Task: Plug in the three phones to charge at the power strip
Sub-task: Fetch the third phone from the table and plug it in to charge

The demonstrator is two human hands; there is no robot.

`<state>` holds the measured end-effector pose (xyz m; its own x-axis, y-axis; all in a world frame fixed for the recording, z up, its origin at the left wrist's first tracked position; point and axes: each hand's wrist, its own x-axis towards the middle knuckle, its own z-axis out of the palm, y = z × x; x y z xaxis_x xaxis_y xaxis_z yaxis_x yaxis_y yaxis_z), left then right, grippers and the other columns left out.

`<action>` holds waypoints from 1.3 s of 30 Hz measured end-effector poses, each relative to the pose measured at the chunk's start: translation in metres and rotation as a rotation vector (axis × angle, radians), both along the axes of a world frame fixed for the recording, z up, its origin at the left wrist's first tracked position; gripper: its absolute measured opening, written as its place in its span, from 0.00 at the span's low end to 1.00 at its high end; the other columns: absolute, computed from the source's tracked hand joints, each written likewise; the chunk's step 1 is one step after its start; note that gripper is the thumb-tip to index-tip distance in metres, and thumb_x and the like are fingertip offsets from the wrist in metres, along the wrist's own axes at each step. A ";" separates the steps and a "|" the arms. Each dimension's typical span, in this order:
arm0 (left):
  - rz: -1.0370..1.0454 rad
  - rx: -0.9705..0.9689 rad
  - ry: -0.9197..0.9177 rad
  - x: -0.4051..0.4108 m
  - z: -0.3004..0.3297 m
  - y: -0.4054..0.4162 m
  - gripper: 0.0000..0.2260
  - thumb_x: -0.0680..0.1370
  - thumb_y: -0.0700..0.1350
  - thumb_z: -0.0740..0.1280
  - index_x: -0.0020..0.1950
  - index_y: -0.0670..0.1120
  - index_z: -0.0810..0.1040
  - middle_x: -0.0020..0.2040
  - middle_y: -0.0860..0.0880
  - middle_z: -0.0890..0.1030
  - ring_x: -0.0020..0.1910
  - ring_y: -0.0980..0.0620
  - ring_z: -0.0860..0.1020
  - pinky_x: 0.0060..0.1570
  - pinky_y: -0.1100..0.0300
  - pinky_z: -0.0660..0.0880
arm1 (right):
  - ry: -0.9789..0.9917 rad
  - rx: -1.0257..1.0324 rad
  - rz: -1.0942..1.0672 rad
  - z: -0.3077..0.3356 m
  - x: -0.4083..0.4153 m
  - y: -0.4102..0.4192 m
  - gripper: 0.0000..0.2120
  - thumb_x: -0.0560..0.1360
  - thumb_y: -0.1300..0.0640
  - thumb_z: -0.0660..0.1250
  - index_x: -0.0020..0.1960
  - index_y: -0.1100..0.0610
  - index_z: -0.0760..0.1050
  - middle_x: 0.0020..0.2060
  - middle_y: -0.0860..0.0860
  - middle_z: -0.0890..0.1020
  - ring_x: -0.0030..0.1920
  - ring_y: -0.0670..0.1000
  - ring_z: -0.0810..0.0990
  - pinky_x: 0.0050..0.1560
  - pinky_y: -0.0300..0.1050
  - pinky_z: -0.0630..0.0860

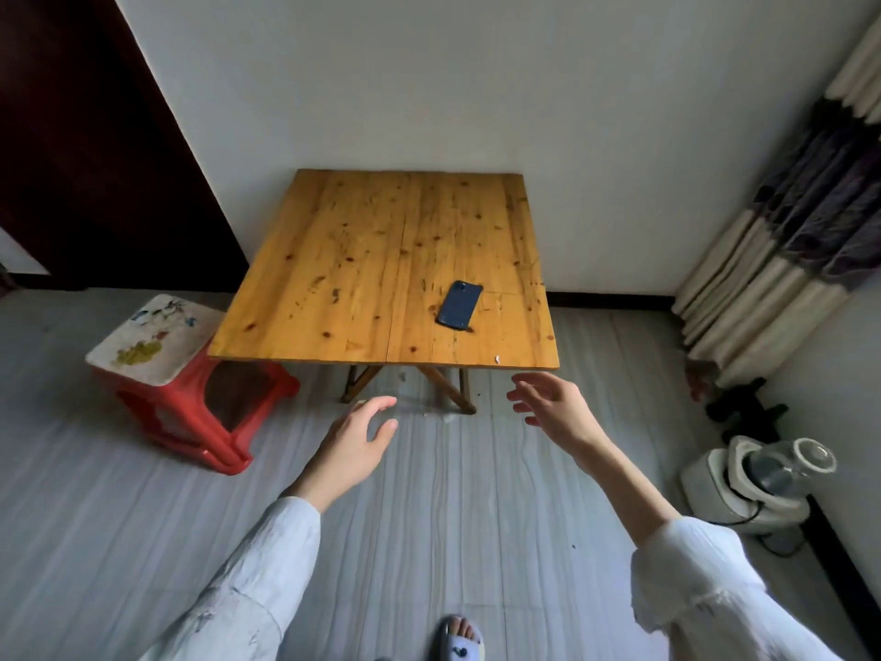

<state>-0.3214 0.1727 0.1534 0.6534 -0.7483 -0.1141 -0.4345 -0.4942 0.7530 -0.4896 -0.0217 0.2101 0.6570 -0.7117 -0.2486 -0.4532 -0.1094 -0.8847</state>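
A single dark blue phone (460,305) lies face down on the right half of a wooden folding table (362,279), close to its front edge. No power strip, cable or other phone shows in this view. My left hand (355,441) hovers over the floor in front of the table, fingers spread and empty. My right hand (553,405) hangs just below the table's front right corner, also spread with nothing in it. Both hands are short of the table and apart from the phone.
A red plastic stool (181,379) with a painted white top stands left of the table. A white appliance (758,479) with a cord sits on the floor at the right wall, below a curtain (791,250). A dark door (95,159) fills the left.
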 end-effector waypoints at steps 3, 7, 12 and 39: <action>-0.008 0.051 -0.003 0.037 -0.012 -0.024 0.16 0.78 0.47 0.60 0.66 0.50 0.70 0.65 0.51 0.72 0.66 0.53 0.69 0.62 0.63 0.62 | 0.051 0.044 0.017 -0.017 0.039 -0.027 0.11 0.78 0.57 0.60 0.58 0.58 0.75 0.49 0.56 0.82 0.48 0.53 0.81 0.54 0.53 0.78; -0.021 0.127 -0.016 0.093 -0.041 -0.063 0.19 0.78 0.45 0.61 0.69 0.45 0.67 0.70 0.47 0.69 0.70 0.50 0.64 0.68 0.60 0.59 | 0.139 0.100 -0.005 -0.048 0.095 -0.067 0.12 0.78 0.56 0.60 0.57 0.59 0.75 0.48 0.56 0.82 0.48 0.55 0.81 0.52 0.53 0.77; -0.075 0.328 -0.028 0.186 -0.104 -0.118 0.25 0.79 0.47 0.60 0.74 0.44 0.58 0.75 0.44 0.60 0.74 0.47 0.56 0.72 0.51 0.56 | 0.356 0.002 0.009 -0.106 0.182 -0.119 0.12 0.77 0.58 0.60 0.58 0.59 0.76 0.51 0.60 0.82 0.50 0.60 0.80 0.47 0.48 0.75; -0.196 0.705 -0.215 0.309 -0.202 -0.206 0.40 0.73 0.60 0.62 0.74 0.55 0.37 0.76 0.44 0.36 0.74 0.39 0.36 0.67 0.30 0.41 | 0.893 0.113 -0.473 -0.245 0.378 -0.231 0.47 0.56 0.43 0.79 0.63 0.63 0.58 0.62 0.59 0.65 0.65 0.58 0.64 0.60 0.54 0.66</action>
<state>-0.0122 -0.0335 -0.0485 0.5779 -0.6502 -0.4933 -0.6650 -0.7255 0.1772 -0.1113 -0.2528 -0.0344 -0.1446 -0.7924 -0.5926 -0.9283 0.3160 -0.1961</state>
